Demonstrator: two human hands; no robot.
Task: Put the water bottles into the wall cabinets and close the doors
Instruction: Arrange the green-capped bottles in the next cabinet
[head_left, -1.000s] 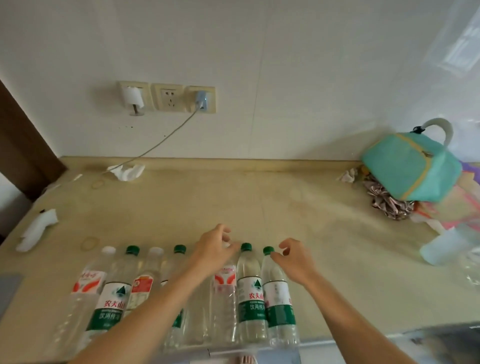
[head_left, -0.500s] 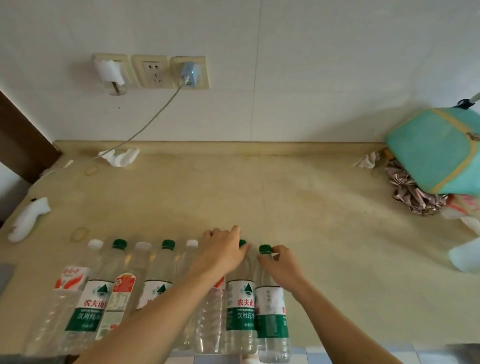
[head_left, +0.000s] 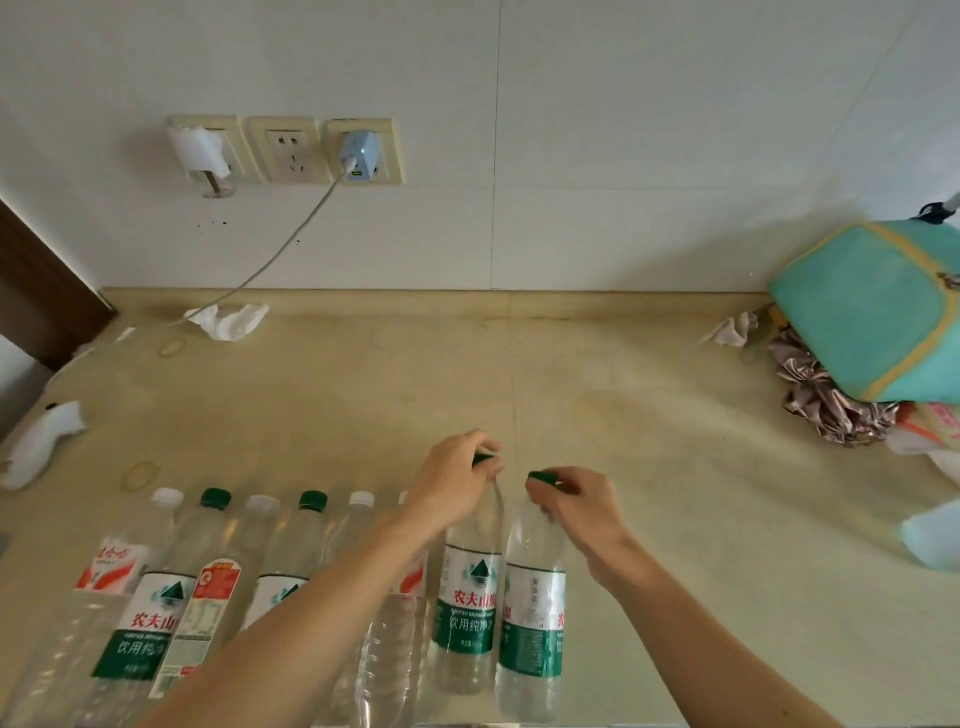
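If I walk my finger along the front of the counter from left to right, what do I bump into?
White-capped bottle → green-capped bottle → red-labelled bottle → left hand gripping a green-labelled bottle → right hand gripping the last bottle.

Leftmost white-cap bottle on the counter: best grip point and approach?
Take the leftmost bottle at the neck just under its white cap, coming from above. It stands upright with neighbours tight on its right, so the body is crowded while the narrow neck is free.
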